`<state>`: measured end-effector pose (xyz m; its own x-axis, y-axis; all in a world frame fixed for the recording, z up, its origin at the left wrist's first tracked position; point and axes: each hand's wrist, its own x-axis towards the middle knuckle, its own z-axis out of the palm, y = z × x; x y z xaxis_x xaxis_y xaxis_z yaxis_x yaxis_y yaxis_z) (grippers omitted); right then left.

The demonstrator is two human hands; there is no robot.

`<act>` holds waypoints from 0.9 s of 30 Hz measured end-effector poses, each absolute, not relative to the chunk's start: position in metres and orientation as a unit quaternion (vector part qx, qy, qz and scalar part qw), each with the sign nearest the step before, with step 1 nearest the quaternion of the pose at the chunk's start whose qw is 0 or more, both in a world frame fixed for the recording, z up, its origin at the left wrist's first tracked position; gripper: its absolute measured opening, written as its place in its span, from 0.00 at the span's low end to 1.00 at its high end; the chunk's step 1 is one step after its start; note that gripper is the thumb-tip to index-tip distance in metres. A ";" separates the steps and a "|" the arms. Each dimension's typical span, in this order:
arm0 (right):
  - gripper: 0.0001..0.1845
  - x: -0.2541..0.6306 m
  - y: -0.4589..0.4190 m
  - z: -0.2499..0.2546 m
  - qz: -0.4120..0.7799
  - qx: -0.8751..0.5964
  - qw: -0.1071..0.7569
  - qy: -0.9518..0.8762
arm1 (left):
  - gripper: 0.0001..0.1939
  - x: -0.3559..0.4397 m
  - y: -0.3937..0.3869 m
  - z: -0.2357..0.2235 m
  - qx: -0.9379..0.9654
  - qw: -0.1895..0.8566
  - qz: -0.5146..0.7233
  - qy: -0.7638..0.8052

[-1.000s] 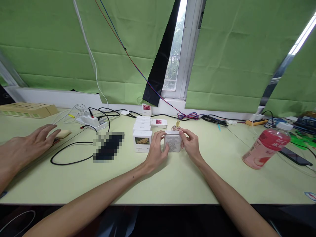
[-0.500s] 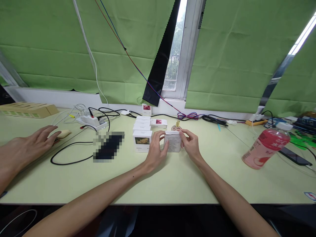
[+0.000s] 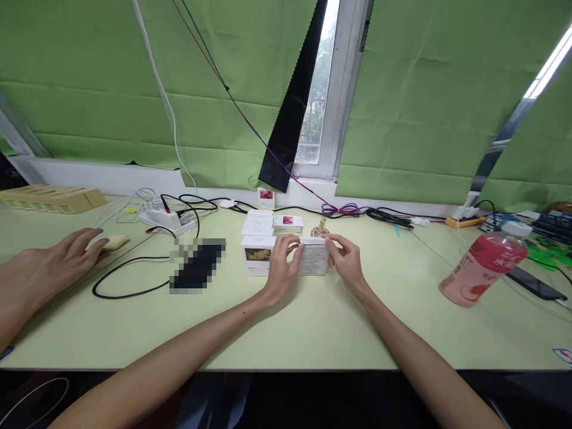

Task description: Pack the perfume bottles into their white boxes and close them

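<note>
A small white box (image 3: 313,260) with a panel of fine print facing me stands upright on the table. My left hand (image 3: 285,262) pinches its top left side, thumb in front and fingers behind. At the upper right corner, my right hand (image 3: 345,259) has its thumb and forefinger closed on the box. Just left of it stands a white box with a yellow flower picture (image 3: 258,254), partly covered by my left hand. More white boxes (image 3: 259,223) stand in a row behind that one. Beyond my hands lies a white box with a pink picture (image 3: 288,223).
Another person's hand (image 3: 67,256) reaches in at the left, by a power strip (image 3: 165,220) with cables. A pixelated dark object (image 3: 199,266) lies nearer the boxes. At the right are a pink drink bottle (image 3: 482,265) and a phone (image 3: 534,282).
My left hand has shifted slightly at the box's upper left, with its thumb now higher near the top edge. My right hand keeps its hold. The other things stay where they were.
</note>
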<state>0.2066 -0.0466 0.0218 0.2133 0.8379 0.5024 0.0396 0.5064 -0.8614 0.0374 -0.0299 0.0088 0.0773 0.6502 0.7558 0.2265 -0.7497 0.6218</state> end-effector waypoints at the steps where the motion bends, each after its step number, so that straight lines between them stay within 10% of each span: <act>1: 0.22 0.207 -0.047 0.022 0.298 -0.395 0.671 -0.552 | 0.09 0.038 -0.030 0.009 0.711 0.176 0.607 0.308; 27: 0.22 0.213 -0.043 0.018 0.310 -0.375 0.664 -0.568 | 0.04 0.040 -0.031 0.013 0.710 0.176 0.607 0.311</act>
<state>0.2125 -0.0428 0.0178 0.1638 0.8373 0.5216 0.0147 0.5266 -0.8500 0.0399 -0.0308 0.0128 0.0706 0.6550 0.7523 0.2269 -0.7450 0.6273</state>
